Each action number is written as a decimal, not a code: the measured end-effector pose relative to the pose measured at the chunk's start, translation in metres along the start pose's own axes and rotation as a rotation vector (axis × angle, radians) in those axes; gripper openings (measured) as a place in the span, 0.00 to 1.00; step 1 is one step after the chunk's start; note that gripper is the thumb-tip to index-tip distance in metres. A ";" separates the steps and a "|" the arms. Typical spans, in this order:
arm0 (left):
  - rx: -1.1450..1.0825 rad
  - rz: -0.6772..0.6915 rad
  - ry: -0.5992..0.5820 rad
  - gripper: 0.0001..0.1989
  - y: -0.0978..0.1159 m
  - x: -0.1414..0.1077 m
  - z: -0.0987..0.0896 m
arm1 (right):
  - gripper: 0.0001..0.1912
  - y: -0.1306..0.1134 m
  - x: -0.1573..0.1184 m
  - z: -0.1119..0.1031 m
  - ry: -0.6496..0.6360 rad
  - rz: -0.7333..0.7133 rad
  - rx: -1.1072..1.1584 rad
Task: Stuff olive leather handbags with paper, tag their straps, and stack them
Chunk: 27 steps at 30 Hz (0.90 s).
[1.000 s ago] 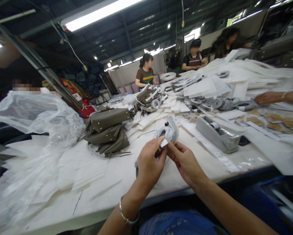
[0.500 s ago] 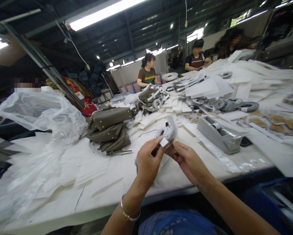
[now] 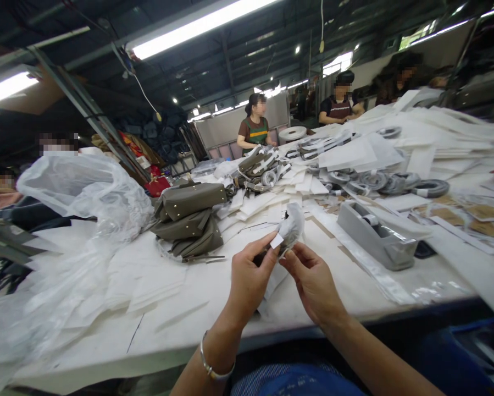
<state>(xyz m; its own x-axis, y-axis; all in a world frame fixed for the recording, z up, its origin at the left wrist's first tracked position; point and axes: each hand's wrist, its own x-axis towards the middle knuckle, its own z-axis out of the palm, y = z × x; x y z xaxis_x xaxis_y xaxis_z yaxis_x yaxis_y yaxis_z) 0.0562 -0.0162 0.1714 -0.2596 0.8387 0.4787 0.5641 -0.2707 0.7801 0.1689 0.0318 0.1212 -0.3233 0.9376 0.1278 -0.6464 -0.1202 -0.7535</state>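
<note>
L hand [image 3: 250,269] has the plastic-wrapped bundle [image 3: 293,223] pinched betw. thumb & fingers, small white tag [image 3: 276,241] at the tips. R hand [image 3: 315,280]: thumb & fingers drawn close on the bundle's near edge, prob. on the wrap; exact bit hidden. Bundle's betw. both hands, over the near side of the table [image 3: 189,324]; can't tell if its underside touches.

Chg. vs. a sec. ago: bundle's turned, ring-shaped end no longer facing up, smooth wrapped side showing. Suggests L steadies, R works the wrap; handling not done.

Further out: gray tape dispenser [image 3: 372,236] to the R, olive bags [image 3: 193,214] stacked L, white sheets [image 3: 148,280] nearer, gray coils [image 3: 431,188] beyond.
</note>
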 end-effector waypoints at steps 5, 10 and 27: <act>0.024 0.036 0.076 0.14 -0.006 -0.005 0.008 | 0.15 0.015 0.003 0.003 0.099 -0.114 -0.078; 0.110 0.167 0.140 0.14 -0.013 -0.011 0.015 | 0.16 0.021 0.008 0.003 0.125 -0.125 -0.108; 0.046 0.269 0.211 0.11 -0.020 -0.012 0.017 | 0.13 0.009 0.002 0.010 0.077 0.062 0.112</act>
<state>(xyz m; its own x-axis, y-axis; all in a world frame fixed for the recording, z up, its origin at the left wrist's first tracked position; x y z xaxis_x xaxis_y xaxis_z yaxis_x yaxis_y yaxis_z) 0.0612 -0.0126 0.1436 -0.2505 0.6229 0.7412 0.6676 -0.4433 0.5981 0.1554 0.0295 0.1216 -0.3135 0.9491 0.0303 -0.7016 -0.2100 -0.6809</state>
